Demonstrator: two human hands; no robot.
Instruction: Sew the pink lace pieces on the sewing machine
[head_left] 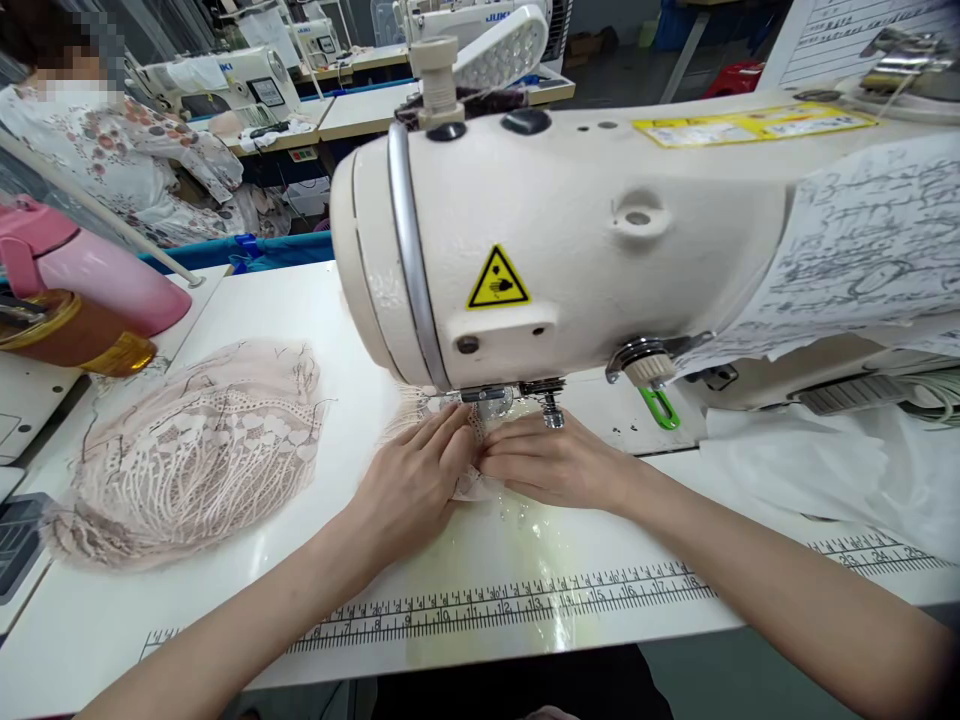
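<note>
Both forearms are bare from the bottom edge of the view up to the wrists; no sleeve, cuff or glove shows on either. The left hand (pixel 416 480) wears no ring, watch or bracelet on the parts that show, and neither does the right hand (pixel 551 462). The fingers are slim, with short, plain nails where they can be made out. Nothing of the person's clothing above the forearms can be told.

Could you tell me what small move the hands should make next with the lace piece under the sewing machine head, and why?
Probably ease the small pale pink lace piece forward: left hand and right hand press it flat, fingertips meeting before the metal presser foot.
</note>
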